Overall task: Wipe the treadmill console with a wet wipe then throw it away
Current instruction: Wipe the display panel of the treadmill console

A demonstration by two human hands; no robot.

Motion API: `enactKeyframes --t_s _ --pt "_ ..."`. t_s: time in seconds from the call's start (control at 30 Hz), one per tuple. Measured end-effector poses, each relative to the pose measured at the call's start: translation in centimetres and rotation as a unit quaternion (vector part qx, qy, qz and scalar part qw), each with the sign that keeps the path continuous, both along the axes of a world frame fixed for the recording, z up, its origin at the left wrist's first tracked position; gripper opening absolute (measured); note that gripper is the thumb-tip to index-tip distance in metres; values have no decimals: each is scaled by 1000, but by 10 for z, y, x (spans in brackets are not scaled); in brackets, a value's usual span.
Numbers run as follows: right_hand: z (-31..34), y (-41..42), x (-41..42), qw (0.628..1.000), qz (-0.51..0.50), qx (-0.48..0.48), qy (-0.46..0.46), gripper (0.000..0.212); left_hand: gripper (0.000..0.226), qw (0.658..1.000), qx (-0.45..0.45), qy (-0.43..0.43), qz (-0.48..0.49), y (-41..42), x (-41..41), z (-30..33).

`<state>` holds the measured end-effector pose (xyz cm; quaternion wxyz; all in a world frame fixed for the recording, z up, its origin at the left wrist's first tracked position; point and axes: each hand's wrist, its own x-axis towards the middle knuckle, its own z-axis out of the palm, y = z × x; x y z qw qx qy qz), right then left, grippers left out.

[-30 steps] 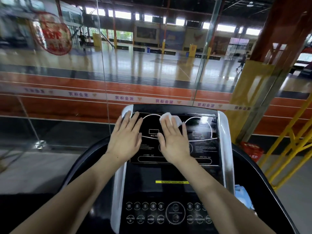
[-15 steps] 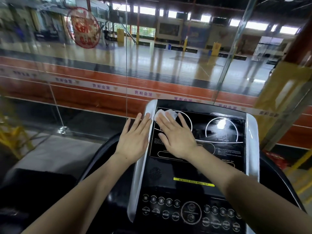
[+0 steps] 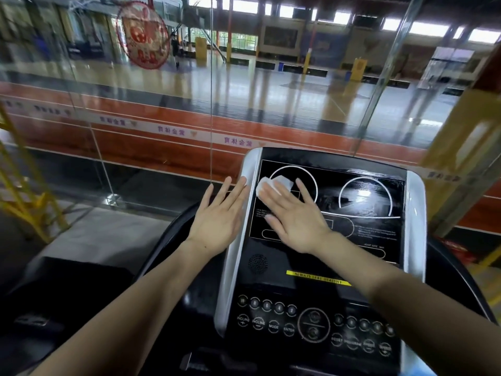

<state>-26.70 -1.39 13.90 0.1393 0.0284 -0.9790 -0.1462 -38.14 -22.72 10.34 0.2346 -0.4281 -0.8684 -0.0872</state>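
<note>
The right hand [image 3: 294, 218] lies flat with straight fingers on the treadmill console [image 3: 352, 213], pressing a white wet wipe [image 3: 273, 184] against the display's upper left corner. The left hand [image 3: 219, 218] (also flat) rests against the console's silver left trim [image 3: 235, 253].

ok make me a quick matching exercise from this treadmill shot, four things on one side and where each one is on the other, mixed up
Things
1. wet wipe
2. left hand
3. yellow strip
4. MODE button

Places
A. flat against the console's silver left edge
B. bottom row of the lower button panel
C. under the right hand's fingers, on the left dial
D. across the console's middle, below the display

Pairs: 1-C, 2-A, 3-D, 4-B
</note>
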Motion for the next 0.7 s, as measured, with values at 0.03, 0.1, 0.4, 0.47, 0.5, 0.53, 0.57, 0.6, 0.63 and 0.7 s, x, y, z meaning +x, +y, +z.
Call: enactKeyframes --t_s 0.03,0.1,0.4,0.47,0.5,0.53,0.57,0.6,0.63,0.7 --pt "-9 -4 7 1000 12 1 -3 63 60 1000 0 -2 -1 0 0 0" --pt "-32 -14 24 999 43 6 -12 62 59 1000 0 -5 -3 0 -1 0" --pt "-45 15 70 996 66 44 -43 58 61 1000 2 -11 -2 4 1 0" --pt "-47 23 78 996 56 49 -40 58 61 1000 6 -12 -2 5 2 -1" --pt "-48 21 78 997 49 45 -38 58 62 1000 9 -13 -3 5 2 -1" --pt "-49 16 75 998 45 39 -38 59 63 1000 12 -14 -5 6 3 -1" --pt "-49 9 70 998 45 35 -38 59 64 1000 15 -16 -7 8 4 -1" --pt "-49 4 64 997 49 36 -39 59 65 1000 18 -20 -8 9 5 -2" --pt "-46 1 57 997 53 38 -42 59 65 1000 19 -22 -8 10 6 -2" --pt "-33 7 43 997 47 43 -36 59 64 1000 18 -24 -7 12 8 -2"
